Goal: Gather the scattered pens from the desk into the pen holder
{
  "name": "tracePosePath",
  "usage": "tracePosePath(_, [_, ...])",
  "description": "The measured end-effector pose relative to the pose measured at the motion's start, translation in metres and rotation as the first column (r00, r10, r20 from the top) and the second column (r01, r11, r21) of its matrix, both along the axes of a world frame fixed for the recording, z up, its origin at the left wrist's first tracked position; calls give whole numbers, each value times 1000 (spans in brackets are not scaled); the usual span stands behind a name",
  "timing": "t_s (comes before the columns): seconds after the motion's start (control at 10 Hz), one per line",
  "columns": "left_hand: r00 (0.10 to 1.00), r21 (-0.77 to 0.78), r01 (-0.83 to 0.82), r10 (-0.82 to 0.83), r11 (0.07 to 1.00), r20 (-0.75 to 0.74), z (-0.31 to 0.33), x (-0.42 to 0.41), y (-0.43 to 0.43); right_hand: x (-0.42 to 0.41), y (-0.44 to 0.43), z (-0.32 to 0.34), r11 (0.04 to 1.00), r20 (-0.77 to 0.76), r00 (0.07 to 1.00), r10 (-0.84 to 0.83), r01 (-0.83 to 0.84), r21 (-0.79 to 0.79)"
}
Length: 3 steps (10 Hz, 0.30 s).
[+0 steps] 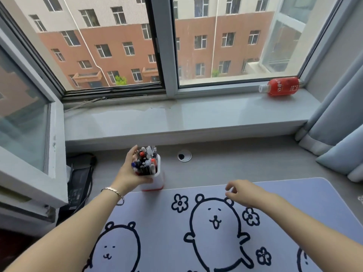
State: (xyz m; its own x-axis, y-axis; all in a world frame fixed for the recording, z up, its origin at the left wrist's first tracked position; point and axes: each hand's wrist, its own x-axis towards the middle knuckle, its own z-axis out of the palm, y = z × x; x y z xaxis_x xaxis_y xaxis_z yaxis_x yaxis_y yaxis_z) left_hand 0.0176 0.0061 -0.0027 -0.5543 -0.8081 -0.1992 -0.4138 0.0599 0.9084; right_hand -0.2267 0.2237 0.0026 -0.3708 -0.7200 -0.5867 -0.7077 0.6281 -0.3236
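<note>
Head view: left hand (130, 171), centre-left of frame, is wrapped round the white pen holder (157, 178) at rim level, fingers curled behind the pens (146, 160), thumb across the front wall. Right hand (242, 191), right of centre, hovers over the bear-print desk mat (196, 232), fingers loosely spread, nothing in it.

Holder stands on the grey desk (235, 163) just past the mat's far edge, w/ a red band at its base. It's packed: black, red, blue and white caps bunched upright, some poking above the rim.

Progress: looks about done. No loose pens visible on mat or desk; lower-right corner and frame edges are cut off, so can't rule out a stray. Judging by the grip, what's left is prob. just steadying or letting go.

Upper right: red bottle (280, 86) lying on the windowsill (176, 118), not part of the job.
</note>
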Motion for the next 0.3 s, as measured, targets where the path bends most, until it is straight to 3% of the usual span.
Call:
tracePosePath(0.2, [1000, -19, -21, 21, 1000, 3, -8, 10, 0, 1, 8, -1, 1000, -22, 1000, -8, 8, 2])
tracePosePath(0.3, [969, -115, -170, 187, 979, 159, -18, 14, 13, 1, 7, 4, 1000, -38, 999, 17, -17, -3])
